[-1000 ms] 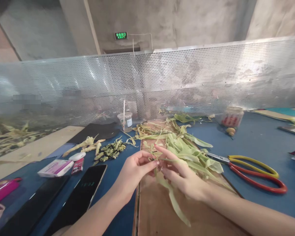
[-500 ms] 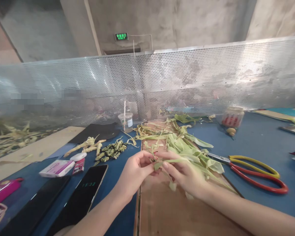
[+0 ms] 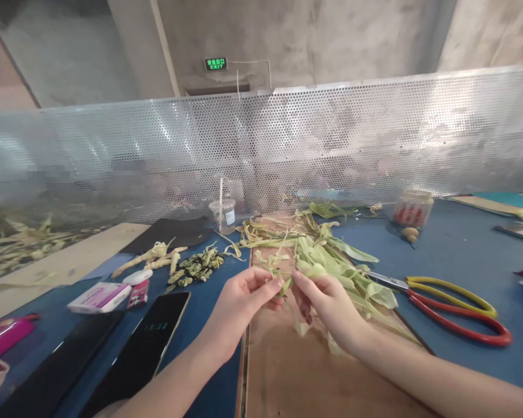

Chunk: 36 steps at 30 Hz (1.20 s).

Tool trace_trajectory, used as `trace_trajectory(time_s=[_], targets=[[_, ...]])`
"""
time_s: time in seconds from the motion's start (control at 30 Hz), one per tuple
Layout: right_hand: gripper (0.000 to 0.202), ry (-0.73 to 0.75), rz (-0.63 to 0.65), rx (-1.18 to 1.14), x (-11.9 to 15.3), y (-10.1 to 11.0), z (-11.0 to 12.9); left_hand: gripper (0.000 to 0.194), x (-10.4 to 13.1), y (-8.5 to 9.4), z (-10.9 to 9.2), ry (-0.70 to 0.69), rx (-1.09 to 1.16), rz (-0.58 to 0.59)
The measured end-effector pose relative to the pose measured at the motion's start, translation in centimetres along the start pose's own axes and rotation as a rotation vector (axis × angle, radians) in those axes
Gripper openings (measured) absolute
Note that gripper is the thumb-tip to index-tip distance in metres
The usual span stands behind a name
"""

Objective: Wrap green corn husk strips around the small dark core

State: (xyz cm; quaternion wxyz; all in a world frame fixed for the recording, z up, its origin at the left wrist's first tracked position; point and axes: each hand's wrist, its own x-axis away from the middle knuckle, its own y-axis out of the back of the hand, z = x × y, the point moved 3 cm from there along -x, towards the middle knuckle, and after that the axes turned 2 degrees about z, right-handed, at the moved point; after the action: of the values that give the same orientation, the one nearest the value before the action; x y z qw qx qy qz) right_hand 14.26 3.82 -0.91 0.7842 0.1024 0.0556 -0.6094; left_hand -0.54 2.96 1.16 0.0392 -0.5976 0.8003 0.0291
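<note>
Over the brown board (image 3: 287, 371), my left hand (image 3: 246, 299) pinches a narrow green strip of corn husk (image 3: 286, 284) between thumb and fingers. Close beside it, my right hand (image 3: 322, 302) has thumb and fingers bent together at the strip's other side. Its fingertips partly hide what they grip. Behind both hands lies a loose heap of pale green husks (image 3: 318, 261), with drier, yellowish ones (image 3: 265, 232) farther back. Some pale pieces hang or lie just under the right hand.
Scissors (image 3: 453, 307) with yellow and red handles lie at right, blades against the husks. On the left are a phone (image 3: 148, 342), a pink-and-white box (image 3: 99, 297) and knotted dark green pieces (image 3: 197, 267). A plastic cup (image 3: 223, 215) and a jar (image 3: 413, 209) stand near the perforated metal screen (image 3: 331, 145).
The right fingers have shifted off the broad end of the green strip and straightened slightly. That end no longer sticks out across the right fingers; the green now shows at the left fingertips.
</note>
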Motion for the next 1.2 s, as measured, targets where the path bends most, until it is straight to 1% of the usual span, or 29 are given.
trace_trajectory(time_s=[0.13, 0.2, 0.37, 0.5, 0.6, 0.7, 0.8, 0.93, 1.0, 1.07, 1.2], targets=[[0.053, -0.016, -0.041, -0.018, 0.1, 0.1, 0.0, 0.022, 0.3, 0.1, -0.1, 0.005, -0.125, -0.026], [0.053, -0.024, -0.038, -0.039, 0.0, 0.0, -0.2, 0.02, 0.4, 0.0, -0.1, 0.008, -0.17, -0.042], [0.052, -0.041, 0.015, -0.062, 0.1, -0.5, -0.3, 0.016, 0.1, 0.1, -0.3, -0.001, -0.134, -0.111], [0.049, -0.047, 0.005, -0.049, 0.3, -0.8, -0.4, 0.016, -0.3, 0.4, -0.2, -0.008, -0.117, -0.114], [0.045, -0.057, -0.013, -0.109, 0.5, -1.0, -0.6, 0.014, -0.3, 0.7, -0.1, -0.013, -0.115, -0.142], [0.044, -0.088, 0.008, -0.201, 0.6, -1.3, -0.8, 0.012, -0.3, 0.8, -0.3, -0.004, -0.139, -0.172], [0.047, -0.136, 0.034, -0.293, 0.6, -1.5, -0.8, 0.012, -0.1, 0.7, -0.5, -0.001, -0.199, -0.191], [0.049, -0.188, 0.048, -0.305, 0.7, -1.4, -0.9, 0.013, 0.1, 0.5, -0.8, -0.007, -0.291, -0.22], [0.045, -0.181, 0.035, -0.307, 0.8, -1.2, -0.9, 0.014, 0.1, 0.6, -0.8, -0.013, -0.308, -0.235], [0.043, -0.145, -0.004, -0.289, 0.8, -0.9, -0.7, 0.016, 0.0, 0.8, -0.6, -0.015, -0.289, -0.236], [0.042, -0.084, -0.1, -0.148, 0.9, -0.4, -0.3, 0.019, -0.2, 1.2, -0.2, -0.011, -0.226, -0.22]])
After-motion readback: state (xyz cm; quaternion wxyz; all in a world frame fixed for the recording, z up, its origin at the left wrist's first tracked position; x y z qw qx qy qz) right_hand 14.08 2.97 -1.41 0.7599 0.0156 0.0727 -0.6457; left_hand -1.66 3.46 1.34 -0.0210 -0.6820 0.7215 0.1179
